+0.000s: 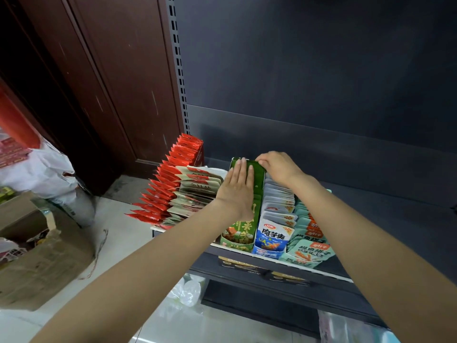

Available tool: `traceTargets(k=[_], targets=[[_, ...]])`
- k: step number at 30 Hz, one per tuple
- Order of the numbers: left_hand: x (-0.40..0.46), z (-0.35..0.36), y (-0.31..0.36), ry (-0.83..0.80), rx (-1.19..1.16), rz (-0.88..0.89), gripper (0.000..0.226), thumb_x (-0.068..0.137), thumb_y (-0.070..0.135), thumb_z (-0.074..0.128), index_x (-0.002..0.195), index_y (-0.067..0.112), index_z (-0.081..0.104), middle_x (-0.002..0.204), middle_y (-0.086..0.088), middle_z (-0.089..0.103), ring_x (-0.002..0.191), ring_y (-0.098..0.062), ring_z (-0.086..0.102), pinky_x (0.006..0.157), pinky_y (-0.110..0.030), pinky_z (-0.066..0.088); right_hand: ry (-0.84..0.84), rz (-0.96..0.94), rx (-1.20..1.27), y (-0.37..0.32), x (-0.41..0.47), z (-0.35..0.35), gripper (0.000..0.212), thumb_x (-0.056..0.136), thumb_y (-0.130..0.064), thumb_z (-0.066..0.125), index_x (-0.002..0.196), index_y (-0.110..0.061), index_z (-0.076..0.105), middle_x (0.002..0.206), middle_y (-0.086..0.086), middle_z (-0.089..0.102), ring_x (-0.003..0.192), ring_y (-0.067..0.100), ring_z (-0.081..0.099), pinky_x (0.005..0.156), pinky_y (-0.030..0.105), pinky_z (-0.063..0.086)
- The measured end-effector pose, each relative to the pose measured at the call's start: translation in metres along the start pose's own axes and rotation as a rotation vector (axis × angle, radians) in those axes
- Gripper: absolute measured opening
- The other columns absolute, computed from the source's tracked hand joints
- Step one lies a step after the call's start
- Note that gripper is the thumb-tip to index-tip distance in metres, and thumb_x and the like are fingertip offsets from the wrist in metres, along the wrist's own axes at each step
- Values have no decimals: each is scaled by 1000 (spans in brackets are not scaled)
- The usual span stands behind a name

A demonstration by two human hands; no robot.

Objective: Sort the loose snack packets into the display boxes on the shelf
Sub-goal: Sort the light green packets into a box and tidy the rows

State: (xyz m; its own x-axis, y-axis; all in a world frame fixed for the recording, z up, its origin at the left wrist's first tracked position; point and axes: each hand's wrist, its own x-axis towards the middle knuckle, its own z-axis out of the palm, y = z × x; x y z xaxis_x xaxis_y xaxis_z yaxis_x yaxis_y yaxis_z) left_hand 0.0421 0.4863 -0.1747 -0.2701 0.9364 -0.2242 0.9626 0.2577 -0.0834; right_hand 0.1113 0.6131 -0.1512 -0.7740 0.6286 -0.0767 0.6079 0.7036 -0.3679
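Pressing flat with straight fingers, the left hand (237, 188) rests on the green packets (257, 186) in the green display box (237, 240) on the shelf (371, 194), while the right hand (277, 167) pinches their far right edge, left of the blue box (270, 240).

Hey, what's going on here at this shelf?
A person is tidying snack packets in display boxes on a dark shelf. The left hand lies flat on the packets in the green box, pressing them down, while the right hand grips the far end of that row. Beside it stand a blue box and a teal box, both full; red packets line the left.
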Motion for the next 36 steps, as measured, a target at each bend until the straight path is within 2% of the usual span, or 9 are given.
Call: traceTargets(k=[4, 9, 18, 21, 25, 27, 29, 31, 36], targets=[[2, -2, -8, -7, -128, 81, 91, 90, 24, 50, 147, 4, -18, 152, -17, -28, 141, -30, -25, 118, -40, -5, -15, 75, -10, 4, 6, 2, 31, 100, -17, 37, 114, -16, 65, 115, 11, 65, 102, 28, 59, 87, 37, 48], [12, -5, -9, 39, -433, 112, 65, 98, 17, 35, 151, 11, -4, 155, -13, -22, 143, -27, -19, 117, -40, -1, -55, 34, -3, 16, -11, 4, 37, 102, -18, 32, 135, -16, 47, 134, 10, 53, 119, 28, 51, 99, 40, 42], [16, 8, -5, 55, -371, 91, 57, 104, 31, 22, 151, 19, -7, 155, -9, -25, 142, -23, -24, 116, -42, -2, -158, 19, -4, 22, -18, 11, 48, 102, -16, 32, 148, -23, 21, 147, 10, 37, 129, 27, 42, 103, 41, 38], [9, 4, -3, 154, -322, 62, 54, 104, 30, 25, 152, 16, 4, 158, -11, -10, 145, -24, -12, 117, -36, 0, -116, 39, 80, 20, -26, 13, 51, 102, -19, 33, 150, -22, 15, 152, 9, 28, 137, 25, 32, 111, 39, 31], [-14, -7, -11, 395, -418, 51, 44, 101, 20, 37, 143, 7, 36, 154, -11, 24, 145, -23, 14, 117, -32, 13, 177, -26, 167, 5, -43, 12, 42, 100, -16, 40, 142, -15, 37, 143, 5, 40, 132, 21, 39, 107, 36, 35], [-32, -13, -23, 528, -399, 116, 34, 95, 8, 46, 127, 3, 54, 138, -14, 48, 132, -28, 42, 109, -33, 33, 218, -88, 211, -8, -52, 12, 37, 97, -13, 45, 134, -14, 48, 134, 4, 48, 121, 21, 48, 101, 31, 37], [-48, -17, -38, 603, -324, 224, 28, 86, 4, 46, 107, 3, 64, 109, -13, 63, 104, -28, 60, 94, -34, 45, 181, -140, 241, -27, -59, 12, 36, 95, -11, 49, 131, -14, 51, 131, 3, 51, 119, 18, 49, 99, 28, 37], [-57, -17, -59, 628, -281, 260, 34, 83, 11, 38, 105, 6, 64, 102, -10, 63, 96, -27, 60, 88, -35, 46, 115, -195, 276, -50, -60, 11, 40, 93, -11, 53, 132, -17, 49, 133, 1, 52, 122, 16, 48, 98, 25, 36], [-64, -4, -119, 587, -442, 124, 35, 93, 19, 54, 126, 10, 52, 122, -7, 55, 114, -25, 50, 97, -35, 38, -51, -185, 268, -94, -50, 26, 67, 84, -30, 68, 142, -23, 35, 142, 0, 45, 129, 15, 43, 102, 27, 34]])
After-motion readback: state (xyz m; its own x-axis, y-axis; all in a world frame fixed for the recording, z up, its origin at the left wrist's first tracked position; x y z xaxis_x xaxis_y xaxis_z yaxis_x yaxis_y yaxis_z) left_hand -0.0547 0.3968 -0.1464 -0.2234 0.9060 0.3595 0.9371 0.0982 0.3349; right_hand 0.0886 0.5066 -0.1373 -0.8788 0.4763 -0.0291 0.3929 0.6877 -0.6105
